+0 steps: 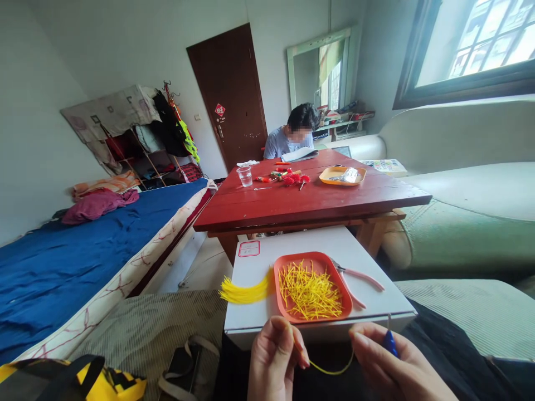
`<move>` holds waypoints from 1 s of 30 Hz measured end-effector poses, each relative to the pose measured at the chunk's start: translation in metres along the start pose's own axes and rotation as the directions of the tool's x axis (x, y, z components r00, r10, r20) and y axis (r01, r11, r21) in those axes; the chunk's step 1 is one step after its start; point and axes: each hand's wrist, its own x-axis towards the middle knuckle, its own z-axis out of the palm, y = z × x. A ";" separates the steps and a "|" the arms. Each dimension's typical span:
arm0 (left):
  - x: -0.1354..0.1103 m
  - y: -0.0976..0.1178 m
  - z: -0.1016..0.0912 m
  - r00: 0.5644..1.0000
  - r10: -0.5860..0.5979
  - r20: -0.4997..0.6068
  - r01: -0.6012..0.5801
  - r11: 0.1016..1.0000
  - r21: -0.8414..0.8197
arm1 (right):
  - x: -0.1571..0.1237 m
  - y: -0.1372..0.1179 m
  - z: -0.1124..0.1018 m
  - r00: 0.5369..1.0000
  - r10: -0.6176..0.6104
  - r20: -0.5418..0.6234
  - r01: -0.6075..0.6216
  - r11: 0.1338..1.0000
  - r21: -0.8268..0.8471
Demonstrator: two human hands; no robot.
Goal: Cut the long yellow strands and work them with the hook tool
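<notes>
We work just on the near side of a square orange-red plastic tray (307,257), with one thin, flexible yellow strand (333,372) sagging between our hands. Our left hand (273,352) is closed, fingertips pinched around one end; our right hand (390,359) seems to pinch the other, while its fingers also hold a slim blue-handled tool with a thin metal tip (391,343), pointing up. What the left fingertips cover, we cannot tell.

To handle the strand well, we should keep both pinches light and close to its ends, as it would probably kink under a hard squeeze. Taking up the slack gently should make it easier to guide. The metal tip is best kept clear of our fingers whenever the right wrist turns.

Loose, short yellow pieces (311,292) fill the tray, a neat yellow bundle of long strands (246,289) lies just left of it, and pink-handled metal pliers (370,277) rest against its right side, so we had better mind our elbows.
</notes>
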 end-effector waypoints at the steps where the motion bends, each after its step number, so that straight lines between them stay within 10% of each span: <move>1: 0.000 -0.001 0.001 1.000 0.001 0.018 -0.002 0.998 0.070 | 0.000 -0.001 0.002 1.000 -0.005 0.025 0.006 0.999 -0.045; 6: -0.003 -0.007 0.003 0.991 -0.083 0.109 0.029 0.906 0.422 | 0.001 -0.001 0.014 0.979 -0.042 0.201 0.066 0.991 -0.115; 15: -0.006 -0.004 0.005 0.986 -0.155 0.064 0.086 0.793 0.603 | 0.004 0.006 0.013 0.985 -0.063 0.160 0.085 0.987 -0.137; 21: -0.004 -0.005 0.003 0.975 -0.203 0.086 0.131 0.848 0.513 | 0.007 0.012 0.013 0.969 -0.039 0.242 0.052 0.998 -0.048; 30: 0.005 -0.019 -0.010 0.823 -0.484 0.296 0.471 0.874 0.118 | 0.013 0.019 0.007 0.937 0.075 0.342 -0.117 0.988 0.104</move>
